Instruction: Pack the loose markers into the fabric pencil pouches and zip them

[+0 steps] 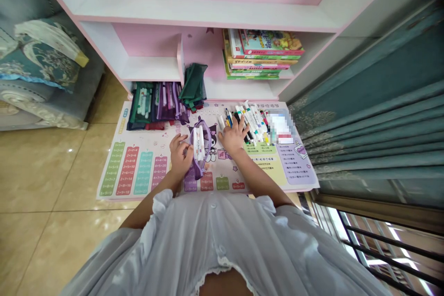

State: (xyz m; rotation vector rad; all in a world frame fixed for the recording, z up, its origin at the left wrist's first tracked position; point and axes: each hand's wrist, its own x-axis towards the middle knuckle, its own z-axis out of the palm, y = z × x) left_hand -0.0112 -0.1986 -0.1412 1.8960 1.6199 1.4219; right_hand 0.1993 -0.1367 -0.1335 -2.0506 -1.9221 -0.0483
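Note:
A purple mesh zip pouch [207,148] lies unzipped in the middle of the printed desk top [222,175], with white markers [199,143] inside it. My left hand [182,153] pinches the pouch's left edge between thumb and fingers. To the right, my right hand [233,137] rests with fingers spread at the left side of a heap of markers [255,122]. Its fingertips touch the pens there, and whether one is gripped cannot be seen. Most markers in the heap are white with coloured caps; a few are black, blue or yellow.
Filled mesh pouches [166,101] lie at the back left, by a stack of dark green mesh pouches [194,84]. Books [263,55] are piled on the pink shelf. A clear case [282,127], partly blurred, sits right of the markers. A teal curtain [374,101] hangs at the right.

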